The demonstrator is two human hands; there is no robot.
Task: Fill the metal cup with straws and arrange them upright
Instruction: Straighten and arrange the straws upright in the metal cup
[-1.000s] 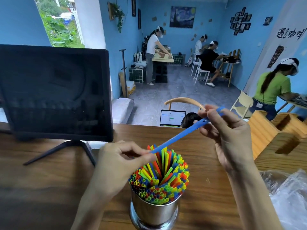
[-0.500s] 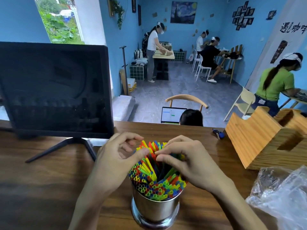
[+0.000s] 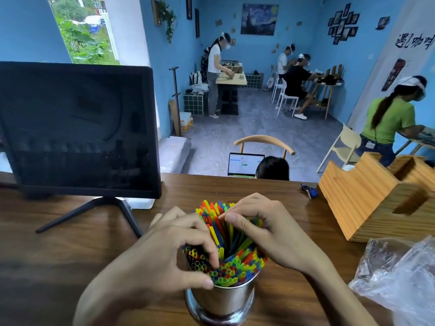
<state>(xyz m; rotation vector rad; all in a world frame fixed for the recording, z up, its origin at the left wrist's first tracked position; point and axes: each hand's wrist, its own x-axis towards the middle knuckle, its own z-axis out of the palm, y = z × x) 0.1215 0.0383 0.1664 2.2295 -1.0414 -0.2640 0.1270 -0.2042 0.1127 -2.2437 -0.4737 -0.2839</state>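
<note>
- The blue straw held aloft a second ago is now inside the metal cup (image 3: 222, 300), near the table (image 3: 70, 255) edge.
- Left hand (image 3: 164, 252) and right hand (image 3: 270, 234), fingers curled, pinch the straws (image 3: 231, 264) upright; filling looks nearly finished.

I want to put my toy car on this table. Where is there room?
Bare wood lies left of the metal cup, in front of the monitor stand. The right is crowded: wooden box, plastic bag. Both hands crowd the straws.
</note>
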